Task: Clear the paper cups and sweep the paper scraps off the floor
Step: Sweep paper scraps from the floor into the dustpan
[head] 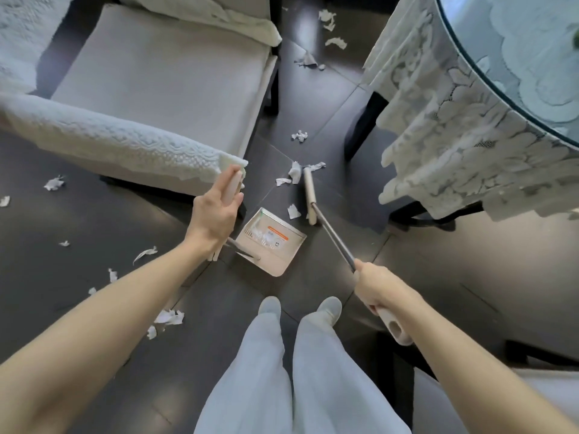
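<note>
My left hand point(216, 211) grips the beige top of the dustpan handle. The beige dustpan point(272, 242) stands on the dark floor just ahead of my feet, with a few white scraps inside. My right hand point(380, 289) grips the broom handle point(335, 238). The broom head point(309, 195) rests on the floor beyond the pan, next to several white paper scraps point(294, 173). More scraps point(169, 317) lie to the left of my legs, and others point(332, 26) further away between the sofa and the table. No paper cup is in view.
A white sofa point(163, 89) with a lace-covered armrest point(119, 142) fills the left. A round glass-topped table point(507, 67) with a hanging lace cloth point(454, 136) stands on the right. A narrow strip of dark floor point(313, 98) runs between them.
</note>
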`<state>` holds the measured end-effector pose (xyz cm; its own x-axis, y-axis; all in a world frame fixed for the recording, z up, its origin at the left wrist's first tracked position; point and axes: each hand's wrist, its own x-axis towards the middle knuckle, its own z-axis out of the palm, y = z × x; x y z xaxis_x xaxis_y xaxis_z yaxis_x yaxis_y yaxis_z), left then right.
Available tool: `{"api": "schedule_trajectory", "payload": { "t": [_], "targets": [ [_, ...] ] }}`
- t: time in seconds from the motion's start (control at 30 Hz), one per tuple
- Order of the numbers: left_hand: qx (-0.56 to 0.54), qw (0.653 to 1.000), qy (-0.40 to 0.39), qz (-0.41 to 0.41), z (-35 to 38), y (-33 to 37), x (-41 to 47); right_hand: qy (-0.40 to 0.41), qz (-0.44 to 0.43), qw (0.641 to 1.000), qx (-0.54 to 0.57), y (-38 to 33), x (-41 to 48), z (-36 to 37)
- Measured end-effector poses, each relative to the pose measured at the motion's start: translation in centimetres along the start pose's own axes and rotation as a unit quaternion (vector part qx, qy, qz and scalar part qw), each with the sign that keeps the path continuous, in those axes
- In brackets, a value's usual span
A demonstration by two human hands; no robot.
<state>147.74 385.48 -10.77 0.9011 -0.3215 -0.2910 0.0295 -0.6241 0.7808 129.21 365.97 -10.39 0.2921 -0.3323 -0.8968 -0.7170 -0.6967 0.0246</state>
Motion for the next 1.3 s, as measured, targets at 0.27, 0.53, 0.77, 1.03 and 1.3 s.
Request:
{"api": "schedule_trajectory", "payload": {
  "t": [0.27, 0.53, 0.77, 1.03, 1.3],
  "targets": [
    [0.017, 0.999, -0.041, 0.027, 0.4, 1.1, 1.7, -0.041, -0.046, 0.998, 0.024, 0.9, -3.5, -1.2],
    [0.0, 1.0, 0.005, 0.016, 0.5, 2.1, 2.7, 0.043, -0.037, 0.997, 0.047, 1.4, -3.2, -5.6],
    [0.004, 1.0, 0.008, 0.012, 2.0, 4.0, 5.3, 0.123, -0.031, 0.992, -0.02, 1.6, 5.9, -14.1],
    [-0.024, 0.996, 0.077, -0.031, 6.5, 7.8, 10.0, 0.125, -0.055, 0.984, -0.115, 0.7, 15.2, -26.9],
    [0.009, 0.988, 0.133, -0.075, 8.0, 9.8, 13.7, 0.021, -0.119, 0.965, -0.232, 2.1, 17.0, -30.1]
  ]
}}
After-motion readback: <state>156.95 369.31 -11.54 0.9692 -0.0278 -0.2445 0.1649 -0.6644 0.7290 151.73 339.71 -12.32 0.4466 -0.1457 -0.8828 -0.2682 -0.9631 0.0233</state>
